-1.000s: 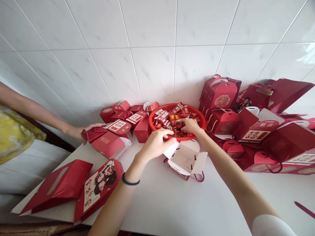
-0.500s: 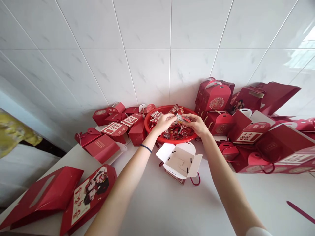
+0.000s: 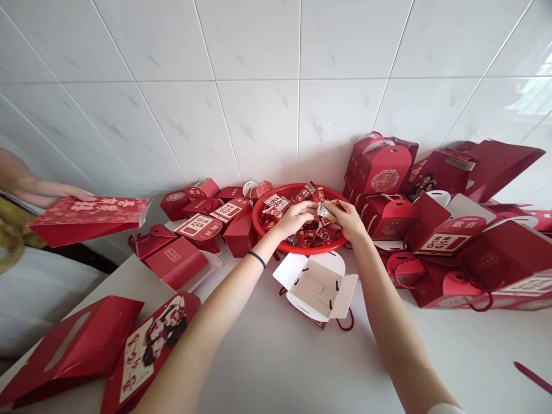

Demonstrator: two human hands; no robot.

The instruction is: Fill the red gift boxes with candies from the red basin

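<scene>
Over the red basin [image 3: 257,233] full of wrapped candies, my right hand [image 3: 350,223] is closed on a few wrapped candies [image 3: 328,215], with silver, yellow and red wrappers showing. My left hand [image 3: 295,219] is beside it, its bent fingers closed at the edge of the silver wrapper; its grip is partly hidden. Below the basin, between my forearms, a small gift box [image 3: 317,290] stands with its flaps spread. Its inside is white, and a dark red cord handle [image 3: 346,323] hangs at its right.
Red gift boxes [image 3: 175,260] cluster left of the basin; larger ones [image 3: 383,172] are stacked at the right. Two red paper bags [image 3: 81,339] lie front left. Another person's hand [image 3: 56,188] holds a red bag [image 3: 92,215] at far left. A tiled wall [image 3: 259,126] rises behind.
My hands have shifted slightly right over the basin, and the silver-wrapped candy has moved toward my right hand. Another person's hand with a red bag has come in at the left.
</scene>
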